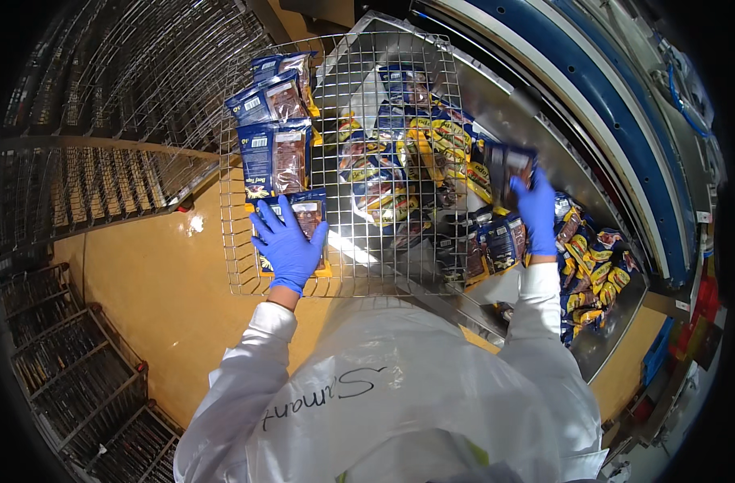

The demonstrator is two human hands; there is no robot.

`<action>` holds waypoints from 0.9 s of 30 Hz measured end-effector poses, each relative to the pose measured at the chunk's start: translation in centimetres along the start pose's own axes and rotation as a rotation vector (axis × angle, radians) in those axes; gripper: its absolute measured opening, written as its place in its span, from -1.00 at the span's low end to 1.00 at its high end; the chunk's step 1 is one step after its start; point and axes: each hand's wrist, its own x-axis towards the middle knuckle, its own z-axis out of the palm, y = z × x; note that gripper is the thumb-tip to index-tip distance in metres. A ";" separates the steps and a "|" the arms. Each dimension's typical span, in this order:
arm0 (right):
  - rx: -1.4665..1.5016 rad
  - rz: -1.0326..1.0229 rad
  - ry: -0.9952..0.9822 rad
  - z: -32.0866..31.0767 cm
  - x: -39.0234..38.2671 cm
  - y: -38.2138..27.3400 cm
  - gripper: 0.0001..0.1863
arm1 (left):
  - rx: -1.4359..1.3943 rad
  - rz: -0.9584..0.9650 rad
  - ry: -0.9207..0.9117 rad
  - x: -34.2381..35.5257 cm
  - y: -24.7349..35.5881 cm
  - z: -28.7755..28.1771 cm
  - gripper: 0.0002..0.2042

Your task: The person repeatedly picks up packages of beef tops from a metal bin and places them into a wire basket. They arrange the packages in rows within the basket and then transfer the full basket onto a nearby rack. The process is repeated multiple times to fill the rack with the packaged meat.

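A wire rack [381,285] lies in front of me, with a column of blue and yellow food pouches [276,157] along its left side. My left hand [289,248], in a blue glove, rests with spread fingers on the nearest pouch [309,211] of that column. Over the right edge of the rack, my gloved right hand [536,211] grips another pouch [510,159], slightly blurred. Beneath and beyond the wire, many more pouches [444,145] are heaped in a metal tray, and a further pile [597,270] lies right of my right forearm.
Stacked wire racks [142,72] stand at the far left, with more rack trolleys [78,362] at the lower left. A long blue and white machine edge [593,105] curves along the right. Yellow floor [158,282] shows at left. The metal tray's rim [484,328] runs near my waist.
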 end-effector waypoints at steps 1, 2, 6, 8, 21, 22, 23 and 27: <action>0.229 -0.036 0.080 -1.0 1.5 -2.0 -0.52 | 0.030 0.009 -0.014 0.0 0.4 -0.6 -0.13; 0.378 -0.111 0.132 -2.8 2.5 -6.1 -0.49 | 0.061 0.012 -0.030 0.2 0.2 -1.0 -0.15; 0.734 -0.198 0.153 -4.9 5.1 -17.0 -0.59 | -0.389 0.021 0.386 6.7 -2.5 -1.4 -0.33; 0.907 -0.191 0.062 -4.5 4.9 -20.8 -0.60 | -0.353 -0.166 0.213 11.0 -3.5 -1.4 -0.49; -0.233 -0.198 0.137 11.7 10.3 -20.9 -0.54 | 0.013 0.331 0.375 20.0 1.2 -2.1 -0.29; -0.251 -0.393 0.295 14.5 8.8 -20.5 -0.43 | -0.011 0.333 0.333 20.2 1.4 -1.6 -0.29; -0.141 -0.337 -0.048 14.1 7.5 -22.9 -0.25 | -0.028 0.314 0.284 20.7 0.8 -0.9 -0.29; -0.122 -0.407 -0.222 14.5 7.1 -20.8 -0.22 | 0.085 0.353 0.314 21.3 1.7 0.3 -0.28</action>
